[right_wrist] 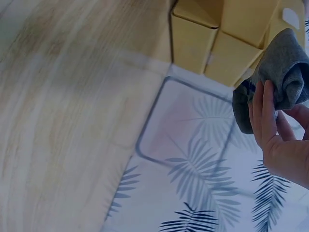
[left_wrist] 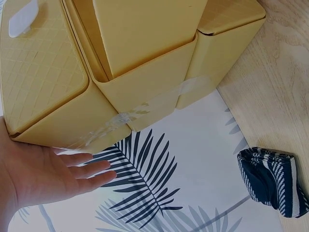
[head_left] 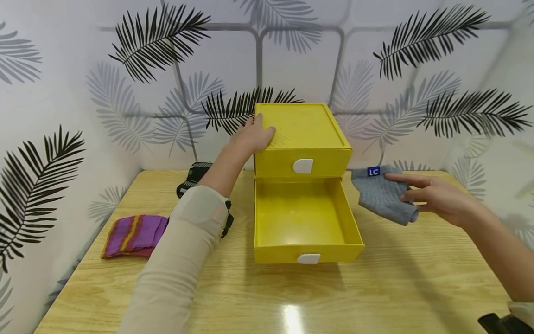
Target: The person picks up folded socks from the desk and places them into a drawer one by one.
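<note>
A yellow drawer unit [head_left: 303, 123] stands at the middle of the table, its middle drawer [head_left: 308, 254] pulled out with a bare yellow floor. My left hand [head_left: 253, 135] rests on the unit's upper left edge; in the left wrist view its fingers extend straight past the side. Over to the right, my right hand [head_left: 438, 197] pinches a folded grey knit garment [head_left: 381, 195] with a blue LC label, held up beside the open drawer. The right wrist view shows the grey fabric [right_wrist: 285, 63] bunched between thumb and fingers.
A folded purple cloth [head_left: 139, 234] with orange stripes lies at the table's left. Behind my left forearm is a black-and-white patterned folded knit [head_left: 196, 176], seen also in the left wrist view. The leaf-printed wall [head_left: 300, 60] closes off the back.
</note>
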### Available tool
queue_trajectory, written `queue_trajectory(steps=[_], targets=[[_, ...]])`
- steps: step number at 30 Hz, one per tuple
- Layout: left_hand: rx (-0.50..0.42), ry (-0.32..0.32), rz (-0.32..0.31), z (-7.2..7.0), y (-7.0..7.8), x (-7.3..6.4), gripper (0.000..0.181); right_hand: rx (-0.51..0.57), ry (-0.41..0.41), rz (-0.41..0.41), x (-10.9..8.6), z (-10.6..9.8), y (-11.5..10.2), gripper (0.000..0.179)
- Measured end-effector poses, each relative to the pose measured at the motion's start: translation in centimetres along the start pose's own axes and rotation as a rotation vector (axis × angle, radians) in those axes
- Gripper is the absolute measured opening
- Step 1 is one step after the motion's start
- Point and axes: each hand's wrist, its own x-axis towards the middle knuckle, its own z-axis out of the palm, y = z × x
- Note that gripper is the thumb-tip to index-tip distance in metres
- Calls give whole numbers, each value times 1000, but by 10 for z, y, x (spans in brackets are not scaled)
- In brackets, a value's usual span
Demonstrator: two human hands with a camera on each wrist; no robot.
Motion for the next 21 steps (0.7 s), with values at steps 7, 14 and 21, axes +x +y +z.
queue_trajectory(steps=[7,14,21], targets=[[-5,2,-1,0,0,0,65,67,-79,-43,-14,10,-16,54],[-7,-1,-2,-1,0,-1,65,105,-166,-38,-19,32,-32,52],[-13,-2,-6,-1,1,0,64,82,-192,-41,-9,60,-47,52]])
